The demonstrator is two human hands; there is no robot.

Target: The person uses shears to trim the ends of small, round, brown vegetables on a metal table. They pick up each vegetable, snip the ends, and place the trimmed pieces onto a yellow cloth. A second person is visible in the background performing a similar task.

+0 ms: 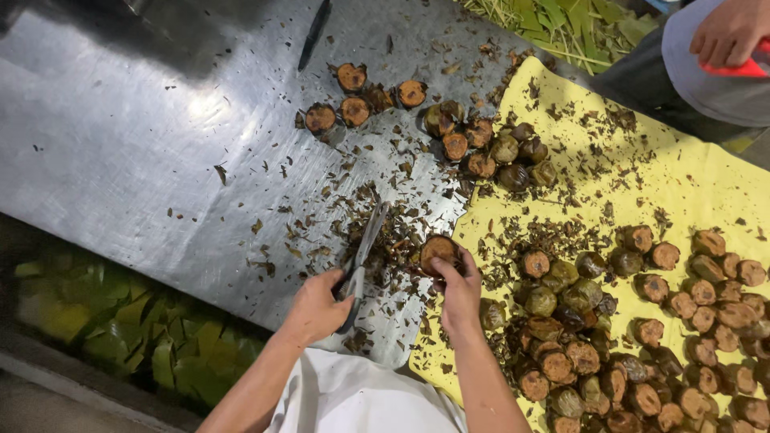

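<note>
Scissors and a round brown fruit in your hands.
Your left hand (317, 309) grips the scissors (361, 256), blades pointing away; your right hand (459, 290) pinches the fruit (439, 250) on the metal table (120, 144).

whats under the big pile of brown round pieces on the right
A yellow cloth lies under the pile of brown round pieces, littered with dark leaf scraps. Its left edge overlaps the metal table. What lies under the cloth is hidden.

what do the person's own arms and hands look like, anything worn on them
Both forearms are bare, with no sleeves reaching them. The left hand and right hand wear no gloves, and no rings, watch or bands can be seen. A white garment shows at the bottom edge, between the arms.
</note>
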